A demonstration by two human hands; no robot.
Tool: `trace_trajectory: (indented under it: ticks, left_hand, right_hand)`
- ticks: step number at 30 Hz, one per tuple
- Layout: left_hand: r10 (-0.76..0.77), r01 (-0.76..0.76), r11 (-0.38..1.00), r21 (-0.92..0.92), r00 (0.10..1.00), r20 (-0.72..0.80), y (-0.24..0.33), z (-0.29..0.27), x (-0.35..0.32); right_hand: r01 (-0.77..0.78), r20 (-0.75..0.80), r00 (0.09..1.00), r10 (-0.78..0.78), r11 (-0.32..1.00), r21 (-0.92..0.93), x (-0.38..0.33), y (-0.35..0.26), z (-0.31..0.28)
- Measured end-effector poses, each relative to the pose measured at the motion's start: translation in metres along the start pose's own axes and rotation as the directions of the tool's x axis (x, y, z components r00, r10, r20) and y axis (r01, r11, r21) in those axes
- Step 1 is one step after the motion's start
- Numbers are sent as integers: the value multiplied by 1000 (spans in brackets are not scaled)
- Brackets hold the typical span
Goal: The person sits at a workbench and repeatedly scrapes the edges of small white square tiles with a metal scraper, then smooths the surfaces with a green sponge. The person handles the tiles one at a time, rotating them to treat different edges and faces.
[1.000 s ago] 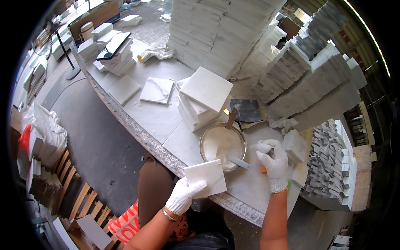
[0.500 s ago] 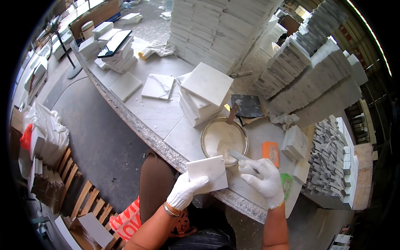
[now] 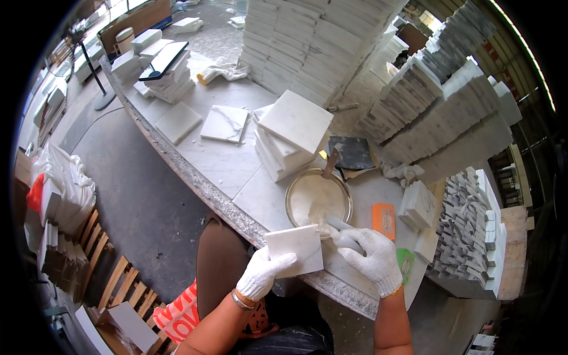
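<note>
My left hand (image 3: 261, 276), in a white knit glove, grips a square white marble tile (image 3: 297, 251) by its left edge, above the table's front edge. My gloved right hand (image 3: 371, 258) is closed around a pale grey hand tool (image 3: 338, 223); its exact kind is unclear. The tool's far end reaches over the near rim of a round metal pan (image 3: 287, 204) that holds cream-coloured paste or powder (image 3: 312, 193). A brown-looking scraper (image 3: 331, 163) leans on the pan's far rim. Right of the pan lies an orange box (image 3: 384, 221).
Stacked white tiles (image 3: 296, 123) stand behind the pan, with a veined tile (image 3: 225, 123) beside them. A black pad (image 3: 350, 152) and a green item (image 3: 404, 262) lie on the right. Tall tile piles rise behind; a phone (image 3: 164, 60) tops the left stack.
My right hand has shifted slightly left with the tool, toward the tile and the pan's near rim. The tile has dropped very slightly in my left hand's grip.
</note>
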State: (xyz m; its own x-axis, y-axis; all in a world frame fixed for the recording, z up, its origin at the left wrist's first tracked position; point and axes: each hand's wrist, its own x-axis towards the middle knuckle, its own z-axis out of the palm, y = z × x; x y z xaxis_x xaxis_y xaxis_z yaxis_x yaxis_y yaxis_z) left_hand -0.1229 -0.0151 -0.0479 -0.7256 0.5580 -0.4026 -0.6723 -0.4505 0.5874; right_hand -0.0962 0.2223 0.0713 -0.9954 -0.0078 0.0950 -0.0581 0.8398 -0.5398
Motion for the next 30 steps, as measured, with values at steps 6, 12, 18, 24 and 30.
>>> trace_trajectory:
  ticks: [6, 12, 18, 24, 30]
  left_hand:
    - [8, -8, 1000, -18, 1000, 9, 2, 1, -1]
    - [3, -3, 1000, -14, 1000, 9, 0, 0, 0]
    - [7, -7, 1000, 13, 1000, 4, 2, 2, -1]
    - [4, -4, 1000, 30, 1000, -3, 2, 2, -1]
    - [7, -7, 1000, 18, 1000, 2, 2, 2, -1]
  right_hand:
    - [48, -12, 999, -49, 996, -71, 0, 6, 2]
    - [57, -3, 998, -57, 994, -95, 2, 4, 0]
    - [44, 6, 999, -44, 995, -91, 4, 4, 0]
    - [43, 19, 999, -41, 996, -83, 5, 6, 1]
    - [56, 19, 998, -55, 995, -80, 6, 6, 1]
